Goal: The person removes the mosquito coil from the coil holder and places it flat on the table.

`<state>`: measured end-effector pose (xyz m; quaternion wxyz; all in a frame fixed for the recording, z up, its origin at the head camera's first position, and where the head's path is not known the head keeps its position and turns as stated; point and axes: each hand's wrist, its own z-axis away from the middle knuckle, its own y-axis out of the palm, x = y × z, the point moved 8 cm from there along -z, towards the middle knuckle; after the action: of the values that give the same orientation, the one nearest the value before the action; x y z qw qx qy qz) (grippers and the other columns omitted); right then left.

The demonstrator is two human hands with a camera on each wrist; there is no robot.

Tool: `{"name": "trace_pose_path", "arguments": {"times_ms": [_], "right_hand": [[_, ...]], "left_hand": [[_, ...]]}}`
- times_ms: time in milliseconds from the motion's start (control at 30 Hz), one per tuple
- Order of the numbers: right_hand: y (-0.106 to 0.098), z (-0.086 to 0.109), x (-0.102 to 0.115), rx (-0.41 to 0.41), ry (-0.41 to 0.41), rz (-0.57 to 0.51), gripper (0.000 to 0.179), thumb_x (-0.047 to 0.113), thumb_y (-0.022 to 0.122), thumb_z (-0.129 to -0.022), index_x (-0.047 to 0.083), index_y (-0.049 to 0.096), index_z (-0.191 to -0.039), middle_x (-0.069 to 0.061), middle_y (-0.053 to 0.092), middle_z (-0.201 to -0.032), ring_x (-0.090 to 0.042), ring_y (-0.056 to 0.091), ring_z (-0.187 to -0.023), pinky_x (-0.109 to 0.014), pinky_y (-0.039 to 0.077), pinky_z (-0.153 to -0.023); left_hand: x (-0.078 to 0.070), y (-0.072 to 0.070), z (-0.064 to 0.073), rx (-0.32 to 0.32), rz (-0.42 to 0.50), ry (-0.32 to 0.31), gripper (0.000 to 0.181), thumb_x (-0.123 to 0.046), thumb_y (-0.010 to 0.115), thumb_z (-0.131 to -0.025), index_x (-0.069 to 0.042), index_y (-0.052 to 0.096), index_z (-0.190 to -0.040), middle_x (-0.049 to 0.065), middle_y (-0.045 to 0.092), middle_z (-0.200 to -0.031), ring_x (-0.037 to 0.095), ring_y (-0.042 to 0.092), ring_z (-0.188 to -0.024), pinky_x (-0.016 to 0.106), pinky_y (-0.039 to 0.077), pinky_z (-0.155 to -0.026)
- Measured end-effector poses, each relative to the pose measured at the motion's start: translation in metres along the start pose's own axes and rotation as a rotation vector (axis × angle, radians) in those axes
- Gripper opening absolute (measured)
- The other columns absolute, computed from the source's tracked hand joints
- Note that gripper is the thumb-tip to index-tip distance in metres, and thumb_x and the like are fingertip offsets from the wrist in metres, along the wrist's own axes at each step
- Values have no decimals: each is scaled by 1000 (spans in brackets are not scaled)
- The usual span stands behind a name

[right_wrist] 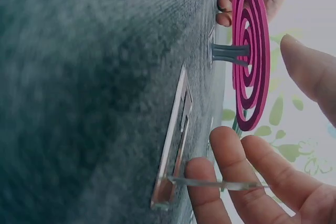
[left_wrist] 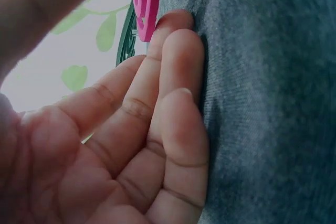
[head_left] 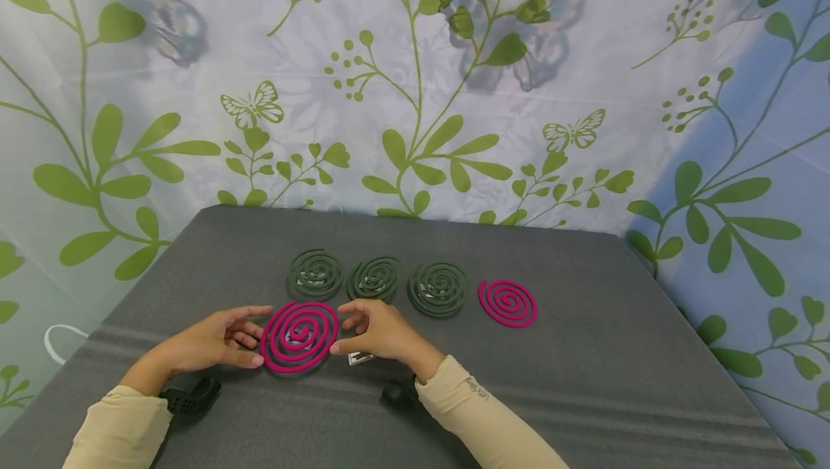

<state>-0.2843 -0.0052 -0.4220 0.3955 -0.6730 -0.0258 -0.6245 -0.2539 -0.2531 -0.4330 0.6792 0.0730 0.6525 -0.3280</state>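
Pink spiral [head_left: 300, 333] — between left fingers [head_left: 249, 312] and right fingers [head_left: 359, 306]

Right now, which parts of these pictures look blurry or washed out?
Head view: the front pink coil looks crisp. Left wrist: the grey cloth blurs toward the right edge. Right wrist: the backdrop washes out white, its leaf prints soft.

The front spiral [head_left: 301, 333] and rightmost spiral [head_left: 509, 302] are showing pink, the back spirals [head_left: 441, 282] dark green. The pale backdrop [head_left: 363, 116] is wearing green leaf-and-butterfly print, the tabletop [head_left: 583, 354] plain grey.
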Motion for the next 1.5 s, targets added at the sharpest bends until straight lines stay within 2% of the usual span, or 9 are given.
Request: {"name": "trace_pose_path", "arguments": {"times_ms": [300, 400, 567, 833, 967, 1133, 1333, 1500], "right_hand": [[2, -1, 3, -35, 9, 84, 59, 20, 94, -86, 9, 72, -140, -3, 77, -112, -20, 66, -104, -31, 54, -81], [2, -2, 3, -47, 7, 86, 59, 20, 94, -85, 9, 72, -139, -2, 77, -111, -19, 66, -102, -32, 54, -81], [2, -2, 4, -61, -1, 85, 58, 18, 94, -84, 7, 73, -137, -2, 77, -107, -17, 65, -97, -29, 53, -77], [3, -3, 4, -59, 7, 25, 58, 13, 94, -84, 6, 72, -137, -1, 76, -101, -5, 60, -83, -25, 53, -57], [4, -3, 4, -61, 11, 22, 58, 14, 94, -85, 8, 72, -138, 2, 76, -98, -5, 62, -83, -25, 53, -56], [5, -2, 4, -62, 11, 4, 57, 13, 93, -87, 8, 72, -139, 3, 75, -97, -6, 62, -82, -26, 53, -56], [3, 0, 6, -62, -26, -35, 56, 11, 92, -89, 6, 70, -140, 1, 75, -97, -6, 64, -78, -26, 51, -54], [1, 0, 6, -61, -68, -27, 55, 14, 91, -91, 6, 70, -141, -1, 76, -102, -8, 69, -89, -26, 56, -71]], "left_hand": [[-2, 1, -3, 0, -2, -12, 89, -4, 84, -94, 26, 27, -155, 12, 68, -118, 10, 62, -98, 25, 54, -79], [-3, 2, -4, 5, 1, -1, 89, -3, 85, -93, 26, 28, -154, 12, 66, -115, 10, 61, -97, 25, 54, -78], [-2, 2, -5, 11, 9, 5, 88, -3, 85, -93, 25, 29, -154, 12, 65, -114, 11, 60, -96, 24, 54, -77], [-2, 2, -5, -2, 5, 7, 88, -2, 86, -92, 25, 30, -154, 11, 63, -109, 11, 60, -93, 24, 53, -76], [-1, 1, -4, -6, 1, 14, 88, -3, 86, -93, 25, 29, -154, 9, 65, -107, 10, 61, -91, 25, 54, -76], [-1, 2, -4, 7, 23, 40, 89, -3, 84, -94, 26, 26, -154, 9, 67, -105, 9, 64, -90, 26, 57, -75], [-4, 3, -4, 42, 47, 123, 85, 0, 79, -98, 28, 21, -153, 10, 70, -106, 11, 70, -91, 27, 59, -75], [-5, 3, -3, 46, 64, 174, 83, 2, 77, -99, 27, 20, -154, 7, 72, -107, 12, 73, -91, 28, 59, -75]]}}
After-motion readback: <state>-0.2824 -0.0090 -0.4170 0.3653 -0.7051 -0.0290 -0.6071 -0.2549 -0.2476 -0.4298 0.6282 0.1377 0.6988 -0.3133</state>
